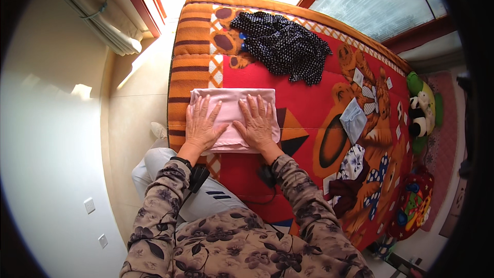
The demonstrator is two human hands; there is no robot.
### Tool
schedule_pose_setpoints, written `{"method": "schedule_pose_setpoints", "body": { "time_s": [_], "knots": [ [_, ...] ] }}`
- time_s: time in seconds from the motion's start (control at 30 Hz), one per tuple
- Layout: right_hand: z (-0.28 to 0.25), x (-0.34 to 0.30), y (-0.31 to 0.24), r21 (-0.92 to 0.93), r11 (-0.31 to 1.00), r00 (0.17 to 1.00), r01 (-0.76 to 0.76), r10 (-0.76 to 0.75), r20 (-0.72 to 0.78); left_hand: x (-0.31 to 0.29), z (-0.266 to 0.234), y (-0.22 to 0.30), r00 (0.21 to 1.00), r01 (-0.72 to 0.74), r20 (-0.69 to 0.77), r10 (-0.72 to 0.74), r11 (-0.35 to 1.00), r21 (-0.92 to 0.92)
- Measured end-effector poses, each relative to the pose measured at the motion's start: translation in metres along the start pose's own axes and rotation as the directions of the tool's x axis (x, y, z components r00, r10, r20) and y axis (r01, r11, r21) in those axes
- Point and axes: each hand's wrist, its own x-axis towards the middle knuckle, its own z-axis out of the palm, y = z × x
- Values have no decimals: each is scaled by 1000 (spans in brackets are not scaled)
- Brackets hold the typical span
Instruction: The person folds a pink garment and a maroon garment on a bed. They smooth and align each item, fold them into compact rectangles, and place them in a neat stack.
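A pale pink cloth, folded into a neat rectangle, lies in front of me on a red and orange bear-patterned blanket. My left hand rests flat on the cloth's left half, fingers spread and pointing away from me. On its right half my right hand lies the same way, palm down with the fingers apart. The thumbs point toward each other, with a strip of pink showing between them. Neither hand grips anything. Loose layered edges of the cloth show along its near side.
Beyond the cloth lies a crumpled black garment with white dots. To the right are a light blue face mask, a dark maroon garment, several small cards and a blue dotted strip. Plush toys line the far right edge.
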Motion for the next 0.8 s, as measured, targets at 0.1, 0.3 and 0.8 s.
{"method": "schedule_pose_setpoints", "body": {
  "time_s": [0.1,0.3,0.8],
  "knots": [
    [10,-1,7,14,999,995,52,-50,-89,0,14,-9,992,-68,-108,67,998,-7],
    [20,0,10,46,998,995,43,-38,-90,4,26,-12,993,-55,-105,54,998,-4],
    [-3,-23,47,101,995,990,3,11,-143,-38,-9,-45,971,145,185,-150,989,42]
  ]
}}
